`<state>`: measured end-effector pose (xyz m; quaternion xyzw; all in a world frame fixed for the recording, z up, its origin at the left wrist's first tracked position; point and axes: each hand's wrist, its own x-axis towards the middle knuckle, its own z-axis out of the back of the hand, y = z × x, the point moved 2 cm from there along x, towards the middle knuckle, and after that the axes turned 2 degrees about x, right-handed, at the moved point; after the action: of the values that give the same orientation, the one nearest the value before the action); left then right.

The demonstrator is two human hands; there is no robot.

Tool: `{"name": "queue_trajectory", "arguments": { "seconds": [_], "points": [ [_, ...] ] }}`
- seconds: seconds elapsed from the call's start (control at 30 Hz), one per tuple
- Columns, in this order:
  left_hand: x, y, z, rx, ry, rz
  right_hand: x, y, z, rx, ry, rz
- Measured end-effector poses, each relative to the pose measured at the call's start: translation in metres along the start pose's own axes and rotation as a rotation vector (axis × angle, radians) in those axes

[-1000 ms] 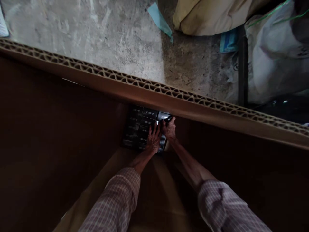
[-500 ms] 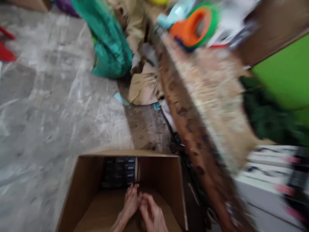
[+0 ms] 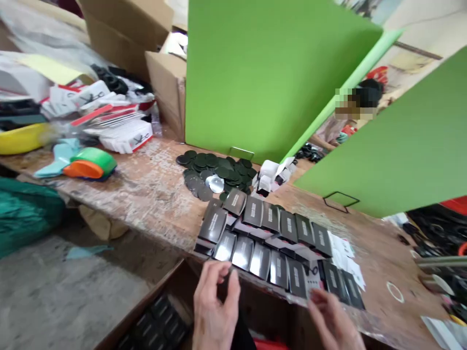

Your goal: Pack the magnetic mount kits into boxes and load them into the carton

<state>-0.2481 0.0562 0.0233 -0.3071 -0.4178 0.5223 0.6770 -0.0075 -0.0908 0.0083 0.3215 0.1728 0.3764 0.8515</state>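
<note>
Rows of small black-and-white boxes (image 3: 255, 214) are lined up along the near edge of the worktable. My left hand (image 3: 215, 304) is just in front of the left part of the front row, thumb and fingers apart with nothing between them. At the right part of that row, my right hand (image 3: 333, 321) has its fingers curved and apart; whether the fingertips touch a box there I cannot tell. Below the table edge stands a cardboard carton (image 3: 138, 306), with several black boxes (image 3: 156, 325) packed in its left side.
Black discs (image 3: 219, 170) are heaped behind the boxes, beside small open white boxes (image 3: 273, 175). Tape rolls (image 3: 91, 163) and stacked white cards (image 3: 116, 126) are to the left. Green panels (image 3: 255, 73) rise behind; a person (image 3: 330, 129) is visible between them.
The view has swung from the carton and floor up to the worktable. My hands, close together inside the carton before, are now apart and raised to the row of boxes.
</note>
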Motion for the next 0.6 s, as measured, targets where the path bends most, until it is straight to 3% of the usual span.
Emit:
{"name": "queue_trajectory", "arguments": {
  "seconds": [0.07,0.13,0.23,0.3,0.4,0.5,0.6],
  "points": [
    [0.031,-0.041,-0.013,0.128,0.012,-0.164,0.035,-0.007,0.033,-0.053,-0.184,-0.043],
    [0.057,-0.067,-0.033,0.346,0.011,-0.274,0.068,-0.011,0.055,-0.059,-0.253,-0.115],
    [0.079,-0.076,-0.07,0.63,0.085,-0.366,0.106,-0.01,0.064,0.067,-0.118,-0.262],
    [0.081,-0.072,-0.091,0.742,0.121,-0.363,0.12,-0.003,0.06,0.144,0.007,-0.282],
    [0.069,-0.07,-0.11,0.817,0.084,-0.256,0.127,0.009,0.054,0.179,0.124,-0.175],
    [0.054,-0.078,-0.119,0.771,0.035,-0.13,0.128,0.004,0.054,0.23,0.152,-0.16],
    [0.054,-0.086,-0.12,0.587,0.013,-0.074,0.133,-0.015,0.052,0.29,0.17,-0.267]
  ]
}}
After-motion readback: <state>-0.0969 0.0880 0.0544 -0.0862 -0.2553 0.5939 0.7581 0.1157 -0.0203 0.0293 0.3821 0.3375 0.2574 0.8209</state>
